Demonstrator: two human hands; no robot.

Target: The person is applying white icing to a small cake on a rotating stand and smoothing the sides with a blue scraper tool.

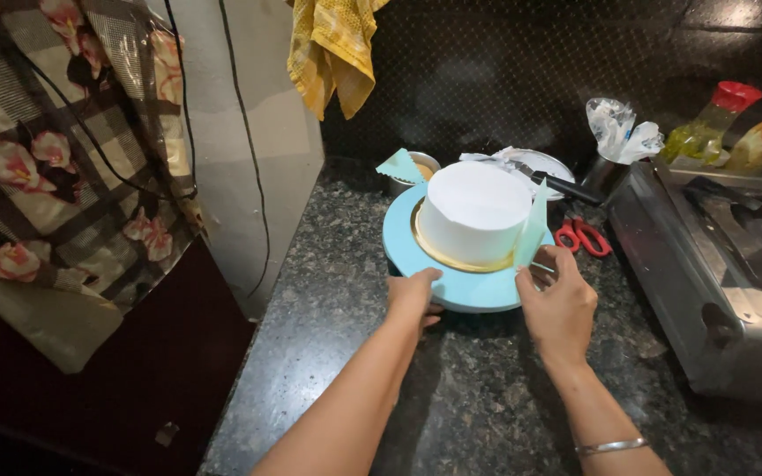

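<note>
Right hand [557, 304] grips the upright scraper [533, 231] against the white cake [474, 210], just ahead on the right, while left hand [413, 295] pinches the turntable [460, 286] rim

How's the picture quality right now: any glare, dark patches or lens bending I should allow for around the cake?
Head view: the white cake is brightly lit, its top nearly washed out; the dark wall behind shows soft glare at upper right; shadow pools under the turntable and beneath the left hand and right hand; wide-angle bending skews the stove and frame edges; lower left is almost black.
</note>
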